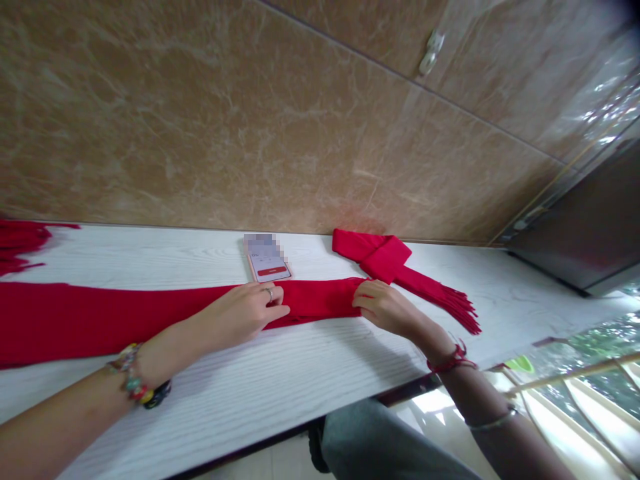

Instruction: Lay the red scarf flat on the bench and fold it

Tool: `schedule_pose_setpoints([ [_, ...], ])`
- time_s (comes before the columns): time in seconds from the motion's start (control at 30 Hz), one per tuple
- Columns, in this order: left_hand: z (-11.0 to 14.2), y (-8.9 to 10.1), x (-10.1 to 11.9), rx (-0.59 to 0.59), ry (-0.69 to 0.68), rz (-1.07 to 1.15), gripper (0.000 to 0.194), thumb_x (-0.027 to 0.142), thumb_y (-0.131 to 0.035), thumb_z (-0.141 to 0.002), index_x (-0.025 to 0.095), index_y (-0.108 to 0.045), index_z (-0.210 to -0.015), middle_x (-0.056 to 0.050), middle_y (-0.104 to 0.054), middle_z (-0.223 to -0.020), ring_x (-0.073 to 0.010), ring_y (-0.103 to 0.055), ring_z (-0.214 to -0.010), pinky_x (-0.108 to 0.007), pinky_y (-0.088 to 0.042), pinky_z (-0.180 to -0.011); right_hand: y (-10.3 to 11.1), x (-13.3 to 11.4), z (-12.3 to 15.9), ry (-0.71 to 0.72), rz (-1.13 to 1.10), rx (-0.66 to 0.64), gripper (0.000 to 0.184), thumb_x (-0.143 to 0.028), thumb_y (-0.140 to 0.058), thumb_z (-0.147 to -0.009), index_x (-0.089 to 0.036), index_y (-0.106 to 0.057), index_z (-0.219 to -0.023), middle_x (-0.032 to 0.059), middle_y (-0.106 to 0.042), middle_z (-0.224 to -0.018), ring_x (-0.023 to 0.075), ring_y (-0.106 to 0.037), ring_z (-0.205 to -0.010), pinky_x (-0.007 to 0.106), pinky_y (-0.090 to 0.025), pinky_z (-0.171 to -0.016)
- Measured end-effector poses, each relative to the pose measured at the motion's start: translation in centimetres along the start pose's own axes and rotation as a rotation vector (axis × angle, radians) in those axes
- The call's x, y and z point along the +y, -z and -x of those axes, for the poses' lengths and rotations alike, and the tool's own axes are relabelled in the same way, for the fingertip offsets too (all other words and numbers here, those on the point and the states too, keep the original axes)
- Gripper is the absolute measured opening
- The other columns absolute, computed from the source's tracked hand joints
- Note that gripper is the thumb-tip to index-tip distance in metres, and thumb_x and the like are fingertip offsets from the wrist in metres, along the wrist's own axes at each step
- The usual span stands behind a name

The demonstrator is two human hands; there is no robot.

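Mid-fold, we judge: our left hand [253, 309] and right hand [388, 307] seem to pinch the red scarf [320, 299] below the smartphone [263, 256]; next, edges need aligning.

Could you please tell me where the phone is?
In the head view, the pink-edged rectangular phone lies just left of centre on the white wood-grain table, between the brown marbled wall and the left hand.

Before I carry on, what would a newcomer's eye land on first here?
Most likely the long red scarf running in from the picture's left edge across the pale table, with the left hand on it and the right hand at its right end. Behind the right hand lies a folded red scarf, fringe fanned rightward. A phone, screen lit, lies behind the left hand.
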State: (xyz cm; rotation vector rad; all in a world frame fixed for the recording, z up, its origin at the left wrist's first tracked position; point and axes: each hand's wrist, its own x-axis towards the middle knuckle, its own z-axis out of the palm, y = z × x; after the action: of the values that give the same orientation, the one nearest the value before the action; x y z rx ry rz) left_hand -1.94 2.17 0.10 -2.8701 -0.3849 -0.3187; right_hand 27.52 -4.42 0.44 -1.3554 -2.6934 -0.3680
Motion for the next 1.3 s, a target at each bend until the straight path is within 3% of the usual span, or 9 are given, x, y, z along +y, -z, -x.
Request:
schedule_pose_setpoints([
  [0.2, 0.1, 0.3, 0.0, -0.074, 0.023, 0.222, 0.036, -0.001, -0.046, -0.073, 0.021, -0.061, -0.097, -0.002, -0.057, -0.088, -0.0154, -0.054, -0.084, -0.027, -0.043, -0.078, 1.3, -0.7, -0.2, -0.034, -0.084, -0.092, 0.024, -0.001, -0.045, -0.075, -0.014, -0.065, -0.075, 0.0077, -0.064, -0.084, 0.0186, -0.057, -0.083, 0.032, -0.047, -0.077],
  [0.37, -0.2, -0.1, 0.5, -0.048, 0.096, 0.313, 0.018, 0.013, -0.047, -0.08, 0.018, -0.06, -0.091, -0.005, -0.056, -0.103, -0.0174, -0.053, -0.094, -0.03, -0.041, -0.085, 2.1, -2.2, -1.0, -0.097, -0.102, -0.029, 0.028, -0.008, -0.045, -0.079, -0.011, -0.063, -0.101, 0.0125, -0.063, -0.105, 0.0218, -0.056, -0.099, 0.036, -0.047, -0.086],
  [0.5, -0.5, -1.4, 1.0, -0.054, 0.118, 0.253, 0.036, 0.031, -0.044, -0.088, 0.018, -0.048, -0.121, -0.008, -0.042, -0.135, -0.0224, -0.037, -0.123, -0.038, -0.027, -0.102, 0.8, -3.5, -1.6, -0.103, -0.015, -0.062, 0.036, -0.009, -0.052, -0.075, -0.009, -0.059, -0.11, 0.0147, -0.061, -0.112, 0.0241, -0.058, -0.1, 0.038, -0.048, -0.088],
  [0.6, -0.5, -2.1, 1.1, -0.152, 0.152, 0.209, 0.051, 0.042, -0.037, -0.091, 0.02, -0.03, -0.137, -0.007, -0.032, -0.143, -0.0229, -0.026, -0.131, -0.042, -0.019, -0.105, -0.5, -3.4, -1.6, -0.091, 0.059, -0.013, 0.036, -0.001, -0.044, -0.077, -0.009, -0.061, -0.108, 0.0141, -0.064, -0.108, 0.0218, -0.061, -0.096, 0.034, -0.049, -0.086],
  [0.67, -0.4, -2.2, 1.2, -0.174, 0.159, 0.181, 0.051, 0.044, -0.035, -0.091, 0.022, -0.029, -0.137, -0.006, -0.03, -0.144, -0.0227, -0.024, -0.132, -0.041, -0.019, -0.105, -1.1, -3.0, -1.4, -0.075, 0.073, 0.037, 0.036, 0.001, -0.04, -0.079, -0.008, -0.061, -0.107, 0.0138, -0.065, -0.106, 0.0212, -0.062, -0.095, 0.033, -0.05, -0.085],
  [0.8, -0.6, -2.3, 1.5, -0.097, 0.179, 0.057, 0.045, 0.04, -0.039, -0.091, 0.021, -0.041, -0.131, -0.007, -0.036, -0.14, -0.0238, -0.033, -0.128, -0.038, -0.027, -0.102, -1.8, -1.9, -1.0, -0.049, 0.082, 0.11, 0.035, 0.0, -0.039, -0.082, -0.007, -0.06, -0.109, 0.0147, -0.065, -0.107, 0.0219, -0.061, -0.098, 0.034, -0.05, -0.086],
  [0.93, -0.9, -2.8, 1.9, -0.061, 0.166, -0.04, 0.036, 0.02, -0.037, -0.091, 0.015, -0.049, -0.125, -0.012, -0.045, -0.134, -0.0225, -0.042, -0.122, -0.035, -0.035, -0.098, -2.3, -1.2, -0.9, -0.015, 0.116, 0.111, 0.036, -0.002, -0.038, -0.085, -0.01, -0.058, -0.113, 0.0138, -0.063, -0.112, 0.0217, -0.059, -0.103, 0.036, -0.05, -0.087],
  [1.17, -0.4, -4.2, 1.5, -0.113, 0.254, 0.066, 0.044, 0.025, -0.031, -0.092, 0.022, -0.033, -0.136, -0.008, -0.031, -0.143, -0.0268, -0.026, -0.131, -0.049, -0.026, -0.102, -2.3, 0.0, -1.2, -0.004, 0.142, 0.252, 0.037, -0.008, -0.034, -0.09, -0.012, -0.053, -0.122, 0.0121, -0.054, -0.125, 0.0237, -0.045, -0.119, 0.043, -0.039, -0.1],
  [1.3, -0.3, -3.7, 1.5, -0.181, 0.319, 0.157, 0.047, 0.022, -0.03, -0.091, 0.032, -0.03, -0.137, -0.004, -0.024, -0.146, -0.0308, -0.018, -0.133, -0.06, -0.019, -0.099, -3.1, 0.5, -0.6, 0.077, 0.034, 0.13, 0.042, -0.003, -0.034, -0.087, -0.014, -0.05, -0.124, 0.0102, -0.053, -0.126, 0.0205, -0.045, -0.12, 0.041, -0.039, -0.1],
])
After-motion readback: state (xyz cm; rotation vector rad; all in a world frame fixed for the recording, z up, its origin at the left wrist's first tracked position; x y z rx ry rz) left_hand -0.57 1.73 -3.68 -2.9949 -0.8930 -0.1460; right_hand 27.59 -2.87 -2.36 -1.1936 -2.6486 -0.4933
